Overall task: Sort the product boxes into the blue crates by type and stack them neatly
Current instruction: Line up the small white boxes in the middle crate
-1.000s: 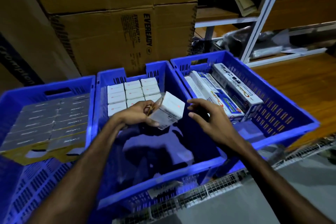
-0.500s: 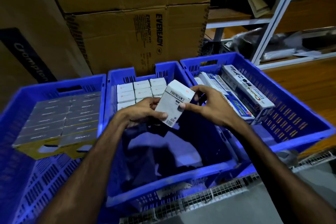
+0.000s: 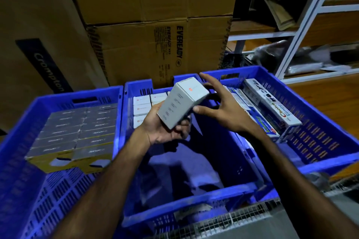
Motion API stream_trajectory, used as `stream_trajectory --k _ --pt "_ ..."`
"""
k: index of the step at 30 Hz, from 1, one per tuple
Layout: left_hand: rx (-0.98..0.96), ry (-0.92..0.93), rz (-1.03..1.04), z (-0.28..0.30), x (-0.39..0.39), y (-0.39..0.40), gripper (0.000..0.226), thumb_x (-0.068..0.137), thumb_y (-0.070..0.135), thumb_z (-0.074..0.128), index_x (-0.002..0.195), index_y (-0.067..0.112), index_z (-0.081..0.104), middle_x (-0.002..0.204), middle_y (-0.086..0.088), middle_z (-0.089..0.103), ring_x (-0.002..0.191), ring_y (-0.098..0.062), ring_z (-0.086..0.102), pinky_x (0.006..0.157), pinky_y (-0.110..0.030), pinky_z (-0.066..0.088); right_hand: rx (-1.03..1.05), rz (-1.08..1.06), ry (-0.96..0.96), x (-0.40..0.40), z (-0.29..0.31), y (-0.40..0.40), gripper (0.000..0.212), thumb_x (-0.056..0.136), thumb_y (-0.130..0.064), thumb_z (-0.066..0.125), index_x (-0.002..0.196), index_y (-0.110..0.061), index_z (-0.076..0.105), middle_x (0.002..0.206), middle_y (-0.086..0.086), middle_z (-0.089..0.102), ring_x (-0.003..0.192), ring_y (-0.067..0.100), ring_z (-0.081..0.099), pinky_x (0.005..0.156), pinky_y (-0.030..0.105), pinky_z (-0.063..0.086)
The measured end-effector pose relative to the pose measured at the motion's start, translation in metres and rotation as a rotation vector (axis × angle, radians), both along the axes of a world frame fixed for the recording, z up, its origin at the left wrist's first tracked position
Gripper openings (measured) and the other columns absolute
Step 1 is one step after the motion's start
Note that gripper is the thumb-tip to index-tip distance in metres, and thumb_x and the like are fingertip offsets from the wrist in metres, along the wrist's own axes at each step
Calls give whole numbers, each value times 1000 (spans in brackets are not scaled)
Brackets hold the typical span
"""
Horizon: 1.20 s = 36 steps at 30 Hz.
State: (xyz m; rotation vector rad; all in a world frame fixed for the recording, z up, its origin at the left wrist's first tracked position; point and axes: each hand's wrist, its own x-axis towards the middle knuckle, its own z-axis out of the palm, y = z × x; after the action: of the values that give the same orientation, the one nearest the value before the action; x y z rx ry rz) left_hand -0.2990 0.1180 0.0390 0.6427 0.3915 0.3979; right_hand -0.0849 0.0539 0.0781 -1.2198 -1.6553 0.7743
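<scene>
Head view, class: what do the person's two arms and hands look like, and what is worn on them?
Both forearms are bare, with no sleeve in view. The left hand and right hand wear no gloves; no watch, ring or band shows on either wrist or finger.

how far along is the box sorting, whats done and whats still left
Done: the left crate holds a tidy block of grey boxes; the right crate holds long boxes; the middle crate has white boxes in rows at its far end. In hand: the left hand holds one white box, the right hand open beside it. Left: placing it; the middle crate's near part is bare.
</scene>
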Motion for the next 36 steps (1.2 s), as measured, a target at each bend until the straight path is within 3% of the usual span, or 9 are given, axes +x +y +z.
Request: stream_trajectory --k 3,6,10,13,16,19,24,32,36 --pt "47 -21 -165 -10 -2 3 56 91 58 45 108 14 75 82 -7 51 62 -16 43 73 -31 39 -61 126 166 -3 10 3 81 82 -8 82 153 -18 45 142 0 60 127 12 61 104 31 52" --pt "51 -52 -241 -12 -5 7 52 93 59 49 118 18 68 83 -9 53 61 -18 48 77 -36 47 -114 192 286 -1 16 7 72 76 -3 80 141 -10 51 121 -4 71 111 11 67 93 26 55" --pt "132 265 -96 -21 -4 16 51 102 49 42 116 6 65 96 -26 62 69 -34 62 63 -41 58 -116 94 318 -1 15 13 53 78 -10 85 125 -13 60 101 -9 74 93 10 66 75 24 57" --pt "348 461 221 -24 0 29 37 103 34 51 111 7 75 107 -23 69 82 -35 67 63 -42 60 -121 -21 267 -3 8 15 48 78 -30 88 118 -18 67 102 -2 75 86 13 65 66 28 54" --pt "644 729 727 -14 -16 46 34 105 34 59 80 13 69 64 -6 61 46 -11 54 50 -26 42 -138 -49 208 -6 -3 14 49 78 -28 89 120 -14 67 106 10 74 84 13 67 64 32 56" --pt "807 777 1109 -9 -43 62 37 104 26 61 68 18 60 55 -1 46 42 -3 40 42 -20 34 -213 -30 155 -16 -18 17 50 79 -19 90 120 -7 64 98 3 71 80 6 68 65 28 59" --pt "664 682 1264 -15 -65 74 38 105 26 58 68 18 59 55 -5 43 48 -17 36 48 -27 28 -299 -26 -102 -44 -61 33 73 49 -64 93 106 -26 68 90 -4 66 78 9 63 79 46 59" --pt "625 726 1230 -19 -65 65 35 105 26 59 72 15 61 56 -1 48 47 -14 41 47 -25 33 -344 79 -300 -108 -107 59 64 66 -39 95 114 -26 55 68 -9 66 66 10 59 63 30 44" --pt "517 628 1226 -21 -76 69 34 105 28 59 74 15 61 56 2 51 44 -11 42 45 -24 35 -361 58 -405 -121 -120 70 69 67 -45 93 119 -29 50 92 -6 70 96 21 67 86 35 53"
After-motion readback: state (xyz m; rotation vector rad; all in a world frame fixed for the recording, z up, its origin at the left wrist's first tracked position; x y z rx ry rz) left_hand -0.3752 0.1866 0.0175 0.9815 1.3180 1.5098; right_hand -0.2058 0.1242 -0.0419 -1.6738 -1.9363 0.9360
